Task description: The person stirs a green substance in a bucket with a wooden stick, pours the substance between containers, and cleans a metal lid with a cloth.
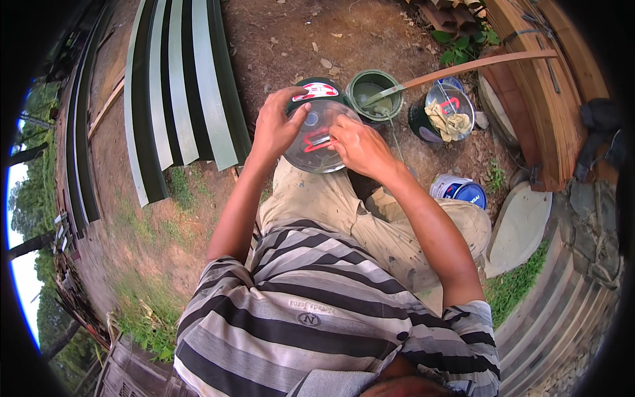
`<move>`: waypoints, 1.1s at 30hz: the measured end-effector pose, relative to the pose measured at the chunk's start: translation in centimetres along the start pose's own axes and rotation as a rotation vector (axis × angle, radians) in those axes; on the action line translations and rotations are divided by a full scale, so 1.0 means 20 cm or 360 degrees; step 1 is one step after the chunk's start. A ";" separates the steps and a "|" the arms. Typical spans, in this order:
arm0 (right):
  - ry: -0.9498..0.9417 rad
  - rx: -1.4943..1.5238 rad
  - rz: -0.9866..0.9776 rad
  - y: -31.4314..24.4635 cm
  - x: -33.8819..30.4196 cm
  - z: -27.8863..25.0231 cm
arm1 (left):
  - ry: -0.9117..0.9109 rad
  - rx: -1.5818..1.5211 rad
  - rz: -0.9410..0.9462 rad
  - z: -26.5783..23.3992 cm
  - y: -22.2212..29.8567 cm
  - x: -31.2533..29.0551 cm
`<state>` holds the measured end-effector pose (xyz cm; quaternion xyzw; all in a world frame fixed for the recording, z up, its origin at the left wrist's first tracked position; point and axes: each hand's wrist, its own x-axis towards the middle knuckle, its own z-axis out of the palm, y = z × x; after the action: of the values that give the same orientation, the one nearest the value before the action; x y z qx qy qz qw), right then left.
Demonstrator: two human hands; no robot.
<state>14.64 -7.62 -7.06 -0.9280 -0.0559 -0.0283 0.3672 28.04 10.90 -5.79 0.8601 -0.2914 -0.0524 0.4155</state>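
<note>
Left hand: the left hand (278,126) grips the far-left rim of a round metal can (316,139), fingers curled over the edge, thumb on the near side.
Right hand: the right hand (357,145) lies on the can's right side, fingers bent and pressed together on its top; whether they pinch anything there I cannot tell.
Can: shiny, round, with a red mark on its top; it sits between the two hands, above the knees, in front of the person's tan trousers (344,212).
Behind the can: a dark green tin (317,89) with a red and white label, partly hidden by the can and the left hand.
Open tin: an open tin (375,92) of pale green paint stands just right of the green one, clear of both hands.
Stick: a long wooden stick (476,66) rests in the open tin and slants up to the right.
Rag tin: a tin with a yellowish rag (450,119) in it stands further right, well apart from the hands.
Blue tin: a blue and white tin (460,190) lies on its side by the right forearm.
Planks: green painted planks (178,86) lie on the soil to the left.
Right edge: stacked bare wood (549,86) and a flat stone (519,225).
</note>
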 end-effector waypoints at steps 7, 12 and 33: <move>-0.0038 0.0049 -0.0008 0.01 0.00 0.00 | -0.0164 -0.0071 0.0104 0.04 -0.04 0.01; -0.0092 0.0067 -0.0007 0.01 0.00 -0.01 | -0.0175 -0.0715 -0.0290 0.07 -0.15 0.02; 0.0429 -0.0384 0.0232 0.17 0.09 -0.30 | 0.0276 -0.1375 -0.0638 0.19 -0.30 0.60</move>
<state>16.79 -14.02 -4.76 -0.9547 0.0648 -0.1321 0.2585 39.36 4.70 -10.95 0.6493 -0.0358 -0.1757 0.7391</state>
